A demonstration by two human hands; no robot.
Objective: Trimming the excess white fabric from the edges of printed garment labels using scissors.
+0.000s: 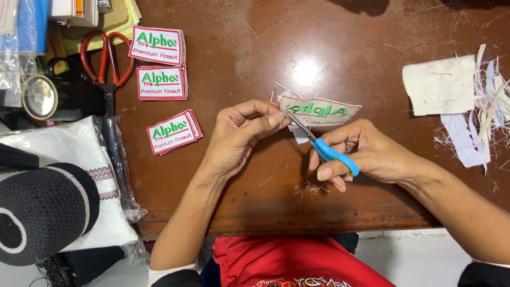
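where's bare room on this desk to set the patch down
Bare wood lies in the top middle of the table, between the stacked patches and the white scrap pile. The left edge is crowded with red scissors and bags. The left hand and right hand fill the centre.

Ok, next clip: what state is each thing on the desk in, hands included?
Left hand: pinching the patch's edge.
Right hand: holding the blue scissors.
Blue scissors: blades at the patch's left edge.
Embroidered patch: untrimmed, raw border showing.
Finished patches: trimmed, in three small stacks.
Red scissors: lying unused.
Scraps: piled at the right.
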